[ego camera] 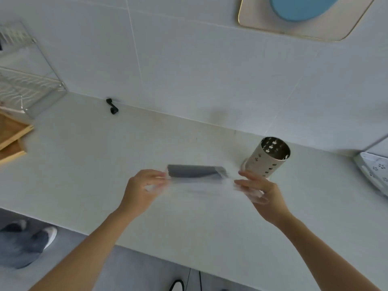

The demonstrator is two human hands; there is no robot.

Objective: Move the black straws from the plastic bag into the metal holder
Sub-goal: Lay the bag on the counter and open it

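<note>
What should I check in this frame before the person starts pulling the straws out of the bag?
1. Both hands on the bag: ok. The left hand pinches one end of the plastic bag and the right hand pinches the other.
2. Straws inside the bag: ok. The black straws lie as one bundle inside it.
3. Bag opened: cannot tell, the plastic is blurred.
4. Holder upright: ok. The metal holder stands on the counter, just beyond the right hand.
5. Holder free to take straws: ok, no straws show inside.
</note>
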